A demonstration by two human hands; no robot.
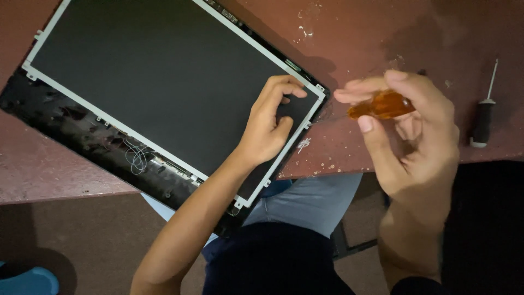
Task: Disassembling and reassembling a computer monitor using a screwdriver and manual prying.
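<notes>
Looking down from head height: a worn reddish-brown tabletop (382,33), chipped and speckled with pale flecks, fills most of the view. Lying slantwise across it is a bare laptop screen panel (158,76), dark glass in a thin metal frame, resting on its black back cover, with its lower corner hanging past the tabletop's edge above the person's lap. The left hand (267,123) rests on the panel near its right corner, fingers curled with the tips pressing the glass. The right hand (415,125), just beside that corner, has its fingers pinched around a screwdriver with a translucent orange handle (382,105); its tip seems to point at the frame's corner, though the dim light hides the shaft. A second, black-handled screwdriver (483,117) lies apart at the right edge. Thin loose wires (136,155) curl on the cover. A slipping tip could scratch the glass, and the overhanging panel might tip off
</notes>
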